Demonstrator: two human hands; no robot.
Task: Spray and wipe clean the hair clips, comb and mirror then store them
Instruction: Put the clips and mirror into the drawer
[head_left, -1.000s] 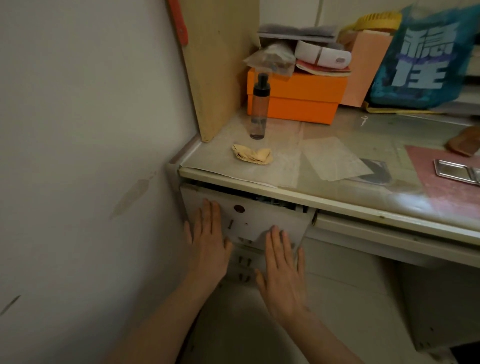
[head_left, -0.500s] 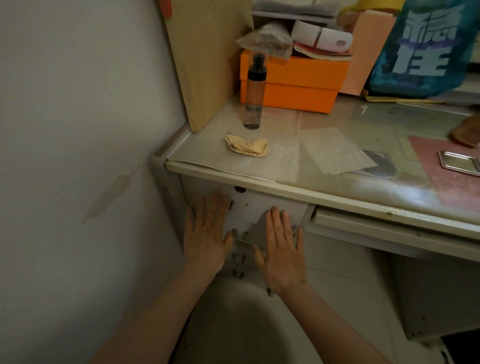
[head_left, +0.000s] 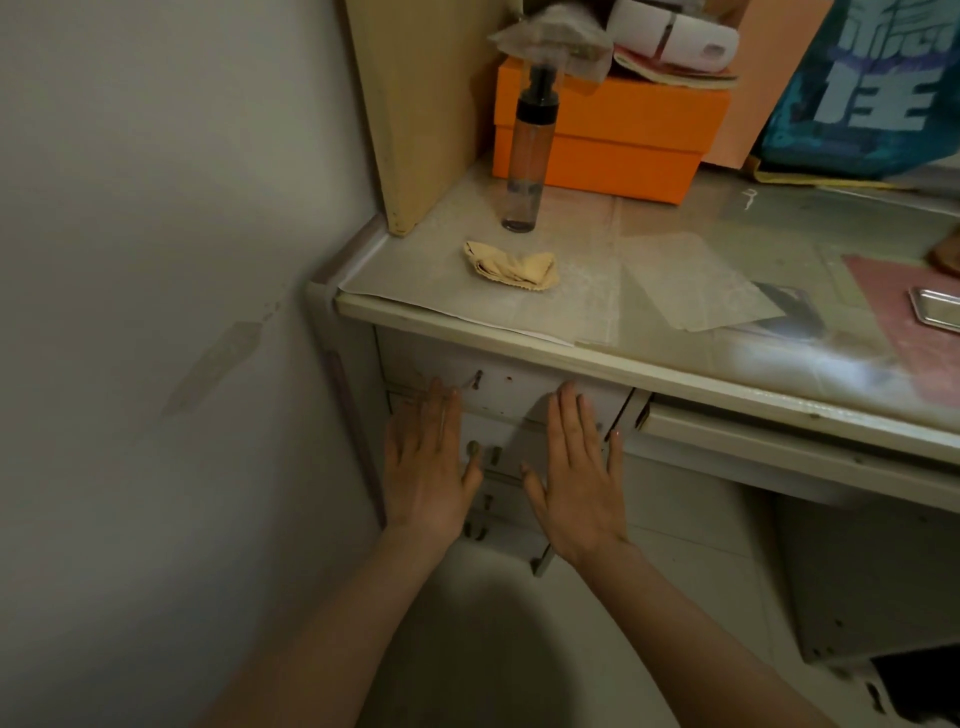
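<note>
Drawer (head_left: 511, 397) under the desk (head_left: 675, 374) looks shut; we press our left hand (head_left: 431, 467) and right hand (head_left: 574, 480) flat, fingers straight. It likely slides stiffly, so we'd push evenly.

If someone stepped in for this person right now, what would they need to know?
Left hand and right hand: open, fingers flat against the white drawer front under the desk edge; the drawer looks shut.
On the glass desktop: clear spray bottle with black cap upright, crumpled yellow cloth in front of it, a metal-framed item at the right edge, possibly the mirror.
Clips and comb are not visible.
Left: check the mirror; put away if needed.
</note>
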